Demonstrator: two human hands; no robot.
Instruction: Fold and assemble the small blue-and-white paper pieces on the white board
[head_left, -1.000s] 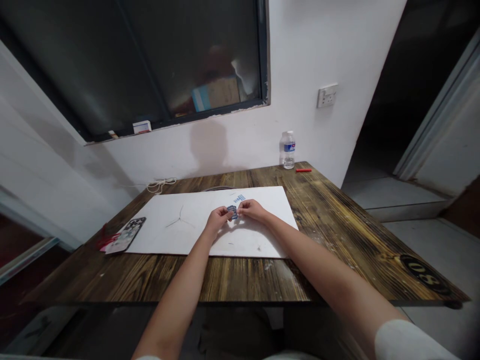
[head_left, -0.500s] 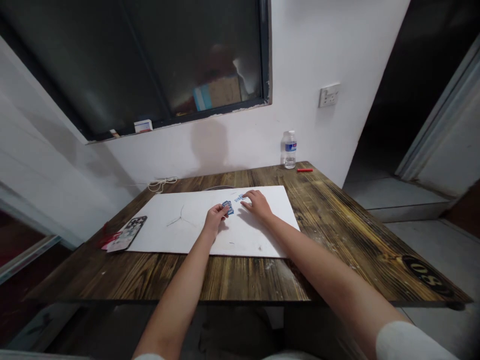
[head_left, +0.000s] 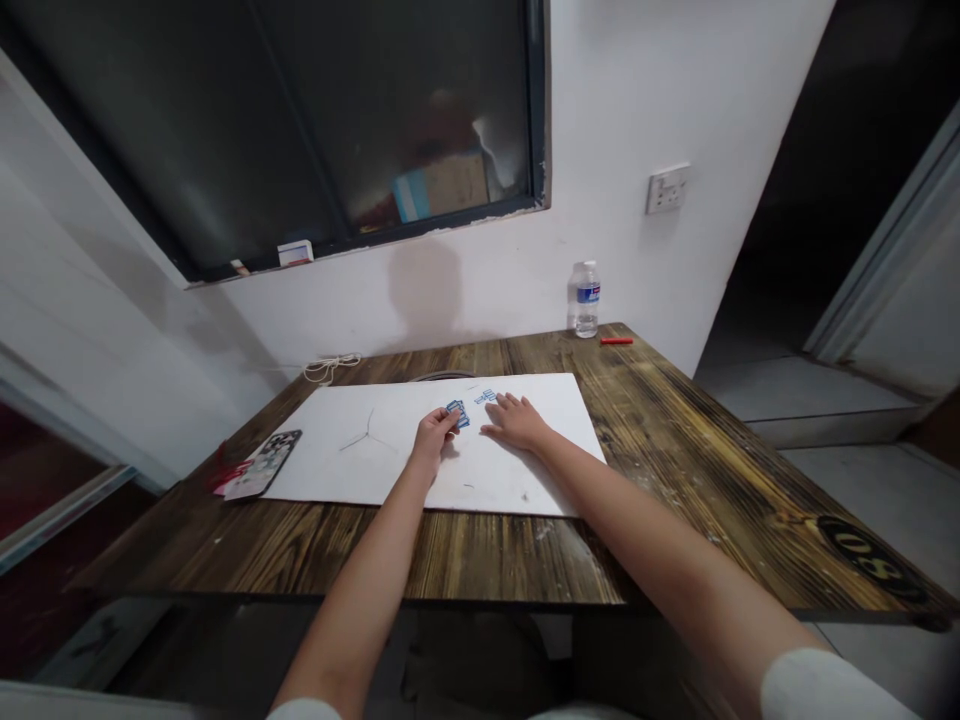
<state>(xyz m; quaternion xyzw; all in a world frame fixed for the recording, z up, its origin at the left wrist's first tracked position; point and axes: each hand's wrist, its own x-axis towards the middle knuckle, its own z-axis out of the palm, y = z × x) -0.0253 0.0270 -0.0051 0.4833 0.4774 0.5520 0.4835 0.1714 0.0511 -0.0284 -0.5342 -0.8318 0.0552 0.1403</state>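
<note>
My left hand [head_left: 437, 432] is closed, thumb and fingers pinching a small fanned bunch of blue-edged flat pieces [head_left: 460, 411] that look like little cards. My right hand [head_left: 516, 421] holds nothing and lies low over the white board [head_left: 405, 475], fingers stretched out. Just beyond its fingertips, several similar small blue-and-white pieces [head_left: 484, 396] lie close together on the board; their exact kind is too small to make out. Thin dark lines [head_left: 367, 434] cross the board to the left of my hands.
On the wooden table [head_left: 675, 480] stand a clear bottle [head_left: 587, 300] and, beside it, a red stick-like thing [head_left: 616, 341]. A phone-shaped patterned item [head_left: 266, 465] overlaps the board's left edge. Behind is a white cord [head_left: 330, 366], near the wall.
My right hand has come back slightly from the pieces on the board and its fingers have straightened. Those pieces now sit closer together. The left hand keeps its hold; the view has shifted a little.
</note>
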